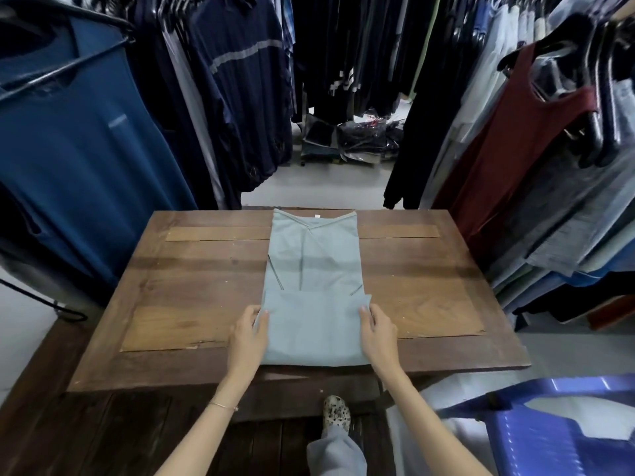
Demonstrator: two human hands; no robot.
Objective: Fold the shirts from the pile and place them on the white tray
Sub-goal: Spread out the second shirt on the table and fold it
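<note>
Now left hand (248,334), right hand (378,333) pinch one shirt (314,266).

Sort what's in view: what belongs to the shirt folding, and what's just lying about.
Belongs: light blue shirt, half folded; left hand and right hand, holding its side edges; wooden table under it.
Lying about: hanging clothes; maroon tank top; blue plastic chair; bagged clothes on the floor.

Dim, diffuse indoor light, brightest on the pale floor (326,187) beyond the bench (192,269), which carries a soft dark shadow band; white glare on the blue chair (546,439), hanging clothes (343,46) near-black, edges bowed by wide-angle distortion, corners slightly smeared.
</note>
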